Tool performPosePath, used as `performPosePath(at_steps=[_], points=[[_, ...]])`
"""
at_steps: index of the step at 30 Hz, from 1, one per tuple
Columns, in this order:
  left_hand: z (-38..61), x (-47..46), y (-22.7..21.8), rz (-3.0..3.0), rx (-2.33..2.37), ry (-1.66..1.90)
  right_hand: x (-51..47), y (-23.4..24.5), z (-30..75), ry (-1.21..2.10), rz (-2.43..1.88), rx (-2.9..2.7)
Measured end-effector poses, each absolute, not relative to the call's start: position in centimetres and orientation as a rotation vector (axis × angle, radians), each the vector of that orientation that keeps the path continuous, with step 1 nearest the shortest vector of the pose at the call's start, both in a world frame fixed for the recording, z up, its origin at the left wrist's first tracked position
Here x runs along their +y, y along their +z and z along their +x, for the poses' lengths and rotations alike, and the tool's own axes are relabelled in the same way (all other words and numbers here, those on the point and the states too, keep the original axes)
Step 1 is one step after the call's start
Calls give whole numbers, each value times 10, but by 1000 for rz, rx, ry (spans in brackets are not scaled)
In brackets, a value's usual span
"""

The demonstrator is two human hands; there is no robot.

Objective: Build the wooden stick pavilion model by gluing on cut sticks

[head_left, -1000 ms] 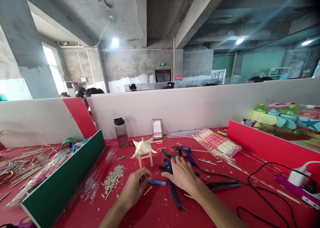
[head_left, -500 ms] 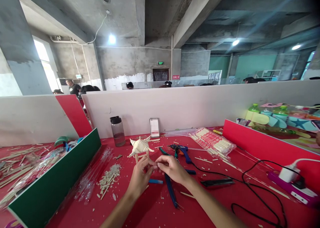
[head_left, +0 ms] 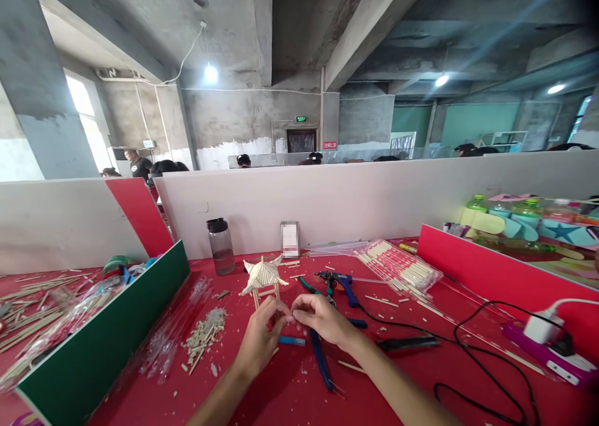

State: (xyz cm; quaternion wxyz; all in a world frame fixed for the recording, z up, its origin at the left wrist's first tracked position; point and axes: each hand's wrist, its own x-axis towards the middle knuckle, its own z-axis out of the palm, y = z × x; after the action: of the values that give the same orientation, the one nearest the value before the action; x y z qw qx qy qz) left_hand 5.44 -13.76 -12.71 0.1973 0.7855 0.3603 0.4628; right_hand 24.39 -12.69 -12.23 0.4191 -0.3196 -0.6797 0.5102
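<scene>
My left hand and my right hand meet fingertip to fingertip over the red table, both pinched closed. Whatever sits between the fingers is too small to make out. Just behind my left hand stands a small pavilion model made of wooden sticks, with a pointed roof on thin legs. Blue-handled pliers lie beneath my right hand. A flat blue piece rests between the two wrists. Further back lies a blue glue gun, its nozzle pointing left.
A water bottle and a propped phone-like card stand by the white partition. Stick offcuts are heaped at left, bundled sticks at back right. A black cable runs to a purple power strip. Green and red boards flank the space.
My hands stay pinched together, with the fingers shifting slightly and the right fingertips rounding a little more. The model and tools have not moved.
</scene>
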Motion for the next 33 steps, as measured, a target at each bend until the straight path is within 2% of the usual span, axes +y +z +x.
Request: performPosePath(at_steps=[7,21,33], points=[[50,-137,-131,2210,959,1212,-133,-118,242,1423,-762,-1675],[50,-142,-127,2249,926,1134,-131,-120,239,1346,-799,-1674],[51,-149,-121,2232,845,995,-133,-116,244,1463,-753,-1671]])
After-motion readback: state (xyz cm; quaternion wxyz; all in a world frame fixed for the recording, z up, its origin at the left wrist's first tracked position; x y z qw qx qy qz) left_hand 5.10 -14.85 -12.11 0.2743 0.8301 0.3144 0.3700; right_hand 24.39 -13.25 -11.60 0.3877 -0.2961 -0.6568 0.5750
